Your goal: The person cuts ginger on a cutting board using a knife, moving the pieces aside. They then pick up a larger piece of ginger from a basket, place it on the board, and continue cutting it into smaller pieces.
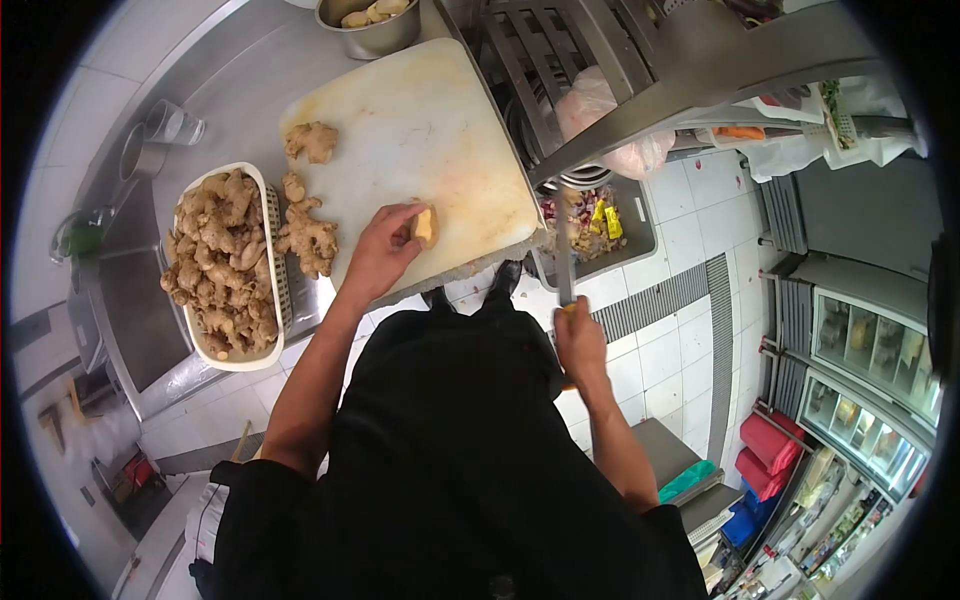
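Observation:
On the near edge of the white cutting board [430, 130], my left hand [385, 245] pinches a piece of ginger [426, 228] with a pale cut face. My right hand [582, 345] grips the handle of a knife [565, 250], held right of the board with its blade pointing away from me over the waste bin. Unpeeled ginger [307, 235] lies at the board's left edge, and another knob [311, 142] rests farther up. Left of the board, a white basket [277, 265] is heaped with unpeeled ginger.
A metal bowl [370, 38] with pale pieces stands beyond the board. A grey bin [640, 215] of scraps sits below right, beside a metal rack [690, 75] holding a plastic bag [600, 115]. A clear cup [175, 123] and a sink [145, 290] are at left.

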A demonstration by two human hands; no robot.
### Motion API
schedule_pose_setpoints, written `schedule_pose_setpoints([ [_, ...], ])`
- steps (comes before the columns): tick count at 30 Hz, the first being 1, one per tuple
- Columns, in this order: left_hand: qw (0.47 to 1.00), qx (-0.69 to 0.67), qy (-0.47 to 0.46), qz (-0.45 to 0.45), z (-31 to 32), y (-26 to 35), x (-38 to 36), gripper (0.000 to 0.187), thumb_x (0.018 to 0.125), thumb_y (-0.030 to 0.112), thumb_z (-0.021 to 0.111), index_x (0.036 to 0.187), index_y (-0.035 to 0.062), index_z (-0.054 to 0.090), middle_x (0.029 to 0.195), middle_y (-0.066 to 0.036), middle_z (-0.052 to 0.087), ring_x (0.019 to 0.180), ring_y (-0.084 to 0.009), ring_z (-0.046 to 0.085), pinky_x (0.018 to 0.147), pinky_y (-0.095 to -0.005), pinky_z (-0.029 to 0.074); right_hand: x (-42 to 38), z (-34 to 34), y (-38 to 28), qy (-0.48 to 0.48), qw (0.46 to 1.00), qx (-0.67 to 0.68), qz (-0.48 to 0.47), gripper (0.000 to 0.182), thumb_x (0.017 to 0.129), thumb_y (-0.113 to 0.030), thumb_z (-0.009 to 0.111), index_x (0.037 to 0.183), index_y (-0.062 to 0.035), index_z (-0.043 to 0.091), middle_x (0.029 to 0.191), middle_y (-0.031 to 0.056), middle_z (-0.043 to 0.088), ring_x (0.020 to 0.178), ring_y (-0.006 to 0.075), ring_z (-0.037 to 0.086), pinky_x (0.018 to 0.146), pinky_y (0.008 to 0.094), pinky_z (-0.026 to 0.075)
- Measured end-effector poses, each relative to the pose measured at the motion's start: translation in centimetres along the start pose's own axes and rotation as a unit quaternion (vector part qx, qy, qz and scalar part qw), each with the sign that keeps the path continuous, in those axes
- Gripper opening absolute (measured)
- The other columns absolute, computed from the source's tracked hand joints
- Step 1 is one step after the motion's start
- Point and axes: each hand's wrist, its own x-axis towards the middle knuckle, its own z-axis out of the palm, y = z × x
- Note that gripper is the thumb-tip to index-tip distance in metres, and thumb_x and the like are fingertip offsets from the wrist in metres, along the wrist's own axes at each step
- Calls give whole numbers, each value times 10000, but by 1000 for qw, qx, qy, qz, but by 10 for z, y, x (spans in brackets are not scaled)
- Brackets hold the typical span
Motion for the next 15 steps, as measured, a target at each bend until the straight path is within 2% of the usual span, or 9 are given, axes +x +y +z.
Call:
schedule_pose_setpoints([
  [1,1000,-19,11,14,6,-3,3,488,903,18,713,1382,71,636,1351,-93,573,1013,-180,643,913,-299,548,-3,-5,7,34,999,-21,3,365,1038,-313,559,1207,5,499,796,296,692,734,523,667,669,620,497],
  [2,999,-38,22,29,10,-6,6,496,910,15,722,1395,65,626,1367,-81,561,990,-155,645,907,-291,551,-6,-11,14,29,999,-28,14,350,1035,-319,574,1163,-4,493,767,280,687,689,522,652,641,614,489],
  [3,998,-39,23,31,14,-3,10,496,910,15,722,1395,65,626,1367,-81,561,990,-155,645,907,-291,551,-10,-23,1,9,998,-3,63,336,1034,-341,579,1130,-25,516,802,278,685,785,530,661,695,604,487],
  [6,999,-31,34,9,23,1,17,514,910,17,731,1408,63,611,1374,-88,552,1022,-156,647,908,-293,551,-14,-32,-16,-8,1000,17,-6,322,1020,-301,612,1175,-32,524,816,272,692,801,519,670,693,574,506],
  [7,998,-31,39,29,25,-1,19,516,897,22,735,1397,64,616,1365,-92,561,1023,-177,651,896,-303,557,-14,-31,-25,-9,999,30,-40,321,1017,-286,618,1195,-36,525,824,272,695,812,517,674,694,566,512],
  [9,997,-32,47,51,23,-2,21,518,883,26,740,1386,64,621,1355,-95,570,1025,-198,655,885,-312,562,-14,-30,-37,-35,998,17,-39,336,1018,-290,619,1232,-49,522,858,275,705,840,513,681,709,572,514],
  [11,995,-24,39,86,18,-2,22,489,873,21,738,1351,57,641,1377,-98,578,1050,-210,671,886,-318,570,-14,-24,-40,-51,991,-15,-121,342,1024,-304,600,1265,-78,511,825,279,699,816,509,681,716,598,517],
  [15,994,-1,22,103,10,-2,25,453,866,13,730,1313,51,660,1389,-98,587,1061,-223,683,889,-317,577,-10,-28,-48,-122,980,-110,-109,315,1022,-318,591,1164,-50,505,825,274,704,816,490,691,726,593,524],
])
